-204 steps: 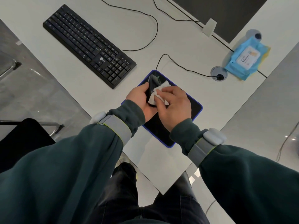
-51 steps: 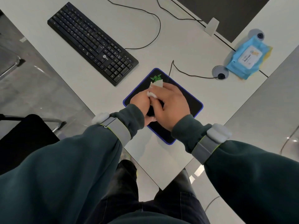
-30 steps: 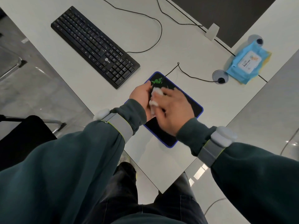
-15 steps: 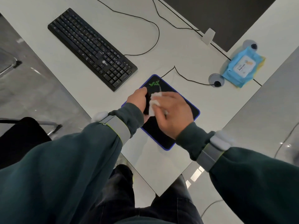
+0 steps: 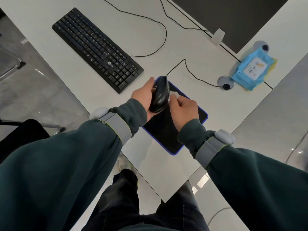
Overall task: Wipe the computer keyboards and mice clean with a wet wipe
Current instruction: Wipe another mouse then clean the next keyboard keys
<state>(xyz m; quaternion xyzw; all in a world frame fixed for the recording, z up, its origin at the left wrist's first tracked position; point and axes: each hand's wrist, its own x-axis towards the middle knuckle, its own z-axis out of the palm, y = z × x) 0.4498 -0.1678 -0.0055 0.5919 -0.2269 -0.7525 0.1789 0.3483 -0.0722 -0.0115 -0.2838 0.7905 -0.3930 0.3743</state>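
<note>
A white table (image 5: 191,39) is seen from above, with one corner pointed at the bottom of the frame. A black keyboard (image 5: 97,49) is laid flat and slanted at the upper left, and its black cord (image 5: 166,33) is curled behind it. A black mouse pad (image 5: 166,134) with a blue edge is laid near the middle, just right of the keyboard. A blue pack of wipes (image 5: 252,70) is set at the upper right, beside a round hole (image 5: 225,83) into which a thin wire (image 5: 205,82) is fed.

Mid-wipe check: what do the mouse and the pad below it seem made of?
Black computer mouse: likely hard plastic, smooth semi-gloss; a soft highlight runs along its shell. Black blue-edged mouse pad: probably cloth-topped, matte; no glare, coloured border, weave too small to see.
</note>
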